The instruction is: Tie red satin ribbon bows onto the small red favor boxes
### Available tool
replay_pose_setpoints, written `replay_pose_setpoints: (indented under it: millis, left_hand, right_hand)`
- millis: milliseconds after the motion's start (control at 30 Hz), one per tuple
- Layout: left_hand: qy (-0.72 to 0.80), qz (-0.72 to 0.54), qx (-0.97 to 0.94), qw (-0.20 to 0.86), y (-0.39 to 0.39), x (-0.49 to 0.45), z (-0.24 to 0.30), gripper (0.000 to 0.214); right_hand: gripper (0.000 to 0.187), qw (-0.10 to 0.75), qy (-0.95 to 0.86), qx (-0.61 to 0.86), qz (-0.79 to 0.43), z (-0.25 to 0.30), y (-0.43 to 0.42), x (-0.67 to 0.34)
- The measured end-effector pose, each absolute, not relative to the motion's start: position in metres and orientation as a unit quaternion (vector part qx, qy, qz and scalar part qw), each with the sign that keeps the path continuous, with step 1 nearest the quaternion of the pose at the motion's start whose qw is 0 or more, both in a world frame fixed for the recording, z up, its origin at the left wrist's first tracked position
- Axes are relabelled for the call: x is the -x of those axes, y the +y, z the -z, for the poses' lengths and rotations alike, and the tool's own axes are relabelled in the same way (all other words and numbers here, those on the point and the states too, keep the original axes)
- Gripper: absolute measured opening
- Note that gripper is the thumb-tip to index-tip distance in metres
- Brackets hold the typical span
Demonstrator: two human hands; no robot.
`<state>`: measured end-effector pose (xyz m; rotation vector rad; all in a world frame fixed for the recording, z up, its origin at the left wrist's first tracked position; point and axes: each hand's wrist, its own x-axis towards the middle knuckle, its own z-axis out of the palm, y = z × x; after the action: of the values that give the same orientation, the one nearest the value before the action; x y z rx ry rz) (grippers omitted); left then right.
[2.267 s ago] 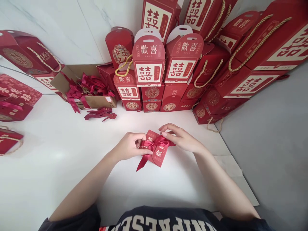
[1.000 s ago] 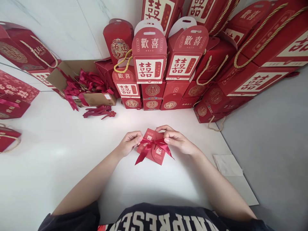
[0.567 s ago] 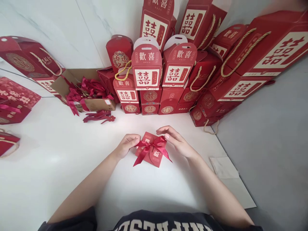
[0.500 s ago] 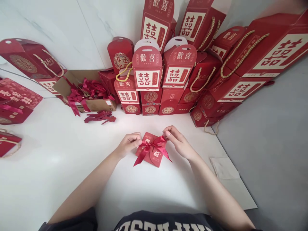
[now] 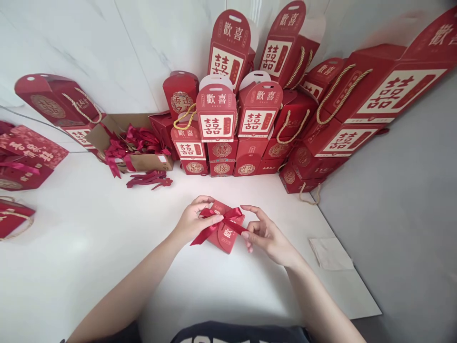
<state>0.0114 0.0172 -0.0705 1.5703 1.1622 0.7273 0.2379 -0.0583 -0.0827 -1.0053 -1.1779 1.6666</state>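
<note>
A small red gift box (image 5: 226, 233) with gold characters lies on the white table (image 5: 71, 257), with a red ribbon bow (image 5: 220, 219) tied across it. My left hand (image 5: 194, 224) pinches the bow's left loop at the knot. My right hand (image 5: 263, 234) sits at the box's right side, thumb and forefinger pinching the ribbon's right tail while the other fingers are spread.
A wall of red gift boxes and bags with gold rope handles (image 5: 264, 114) stands at the back and right. A cardboard box of red ribbons (image 5: 134, 145) sits back left, loose ribbons (image 5: 150, 179) before it. More red bags (image 5: 24, 157) lie far left. A white tissue (image 5: 330, 253) lies right.
My right hand has dropped from the bow's top loop to the ribbon tail at the box's right side. My left hand has closed in on the knot. The view has tilted up slightly.
</note>
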Motion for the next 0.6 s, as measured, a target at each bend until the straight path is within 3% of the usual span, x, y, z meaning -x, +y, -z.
replay_pose_setpoints:
  millis: [333,433,533,600]
  left_hand:
    - [0.48,-0.304,-0.642,0.515,0.017,-0.014,0.072,0.024]
    - [0.462,-0.297,-0.66,0.513,0.019,-0.01,0.072,0.026]
    - [0.425,-0.28,-0.641,0.574,0.023,-0.003,0.07,0.028]
    - [0.403,-0.274,-0.616,0.619,0.026,0.004,0.068,0.029]
  right_hand:
    - [0.073,0.406,-0.498,0.41,-0.647,0.086,-0.069,-0.249]
    - [0.077,0.359,-0.531,0.414,-0.647,0.092,-0.068,-0.252]
    - [0.067,0.27,-0.613,0.475,-0.571,0.085,-0.067,-0.264]
    - [0.053,0.27,-0.646,0.541,-0.466,0.07,-0.07,-0.279]
